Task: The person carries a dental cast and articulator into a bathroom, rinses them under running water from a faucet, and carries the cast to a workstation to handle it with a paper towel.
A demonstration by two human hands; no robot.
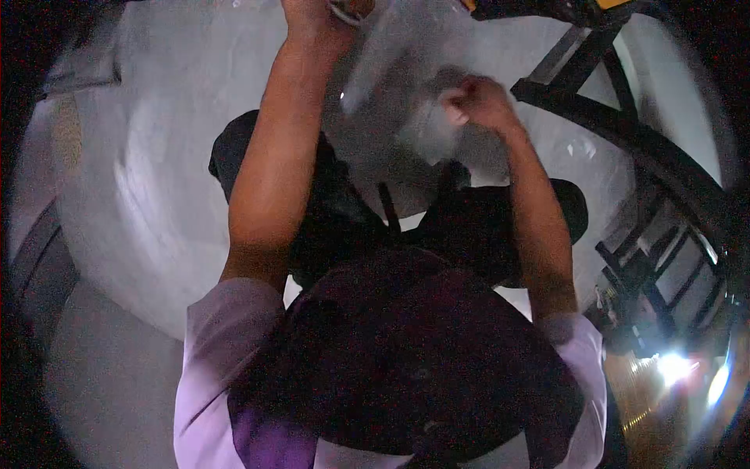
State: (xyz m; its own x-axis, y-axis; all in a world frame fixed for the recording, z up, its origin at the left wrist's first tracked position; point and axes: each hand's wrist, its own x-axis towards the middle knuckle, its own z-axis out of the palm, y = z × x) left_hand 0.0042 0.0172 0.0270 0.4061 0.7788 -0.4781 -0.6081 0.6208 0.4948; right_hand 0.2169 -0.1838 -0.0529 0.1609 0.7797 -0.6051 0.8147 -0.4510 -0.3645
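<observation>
We grip clear plastic sheet [406, 70], left hand [312, 19] at twelve, right hand [476, 102] fisted at one; next, steady pulling.

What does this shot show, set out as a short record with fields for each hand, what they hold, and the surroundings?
left hand: raised at the top edge, closed on the clear plastic sheet
right hand: fisted, gripping the same sheet lower down
sheet: translucent, blurred, hangs between the hands
clothing: lilac short sleeves, dark apron
surroundings: pale grey floor, black metal frame on the right
</observation>
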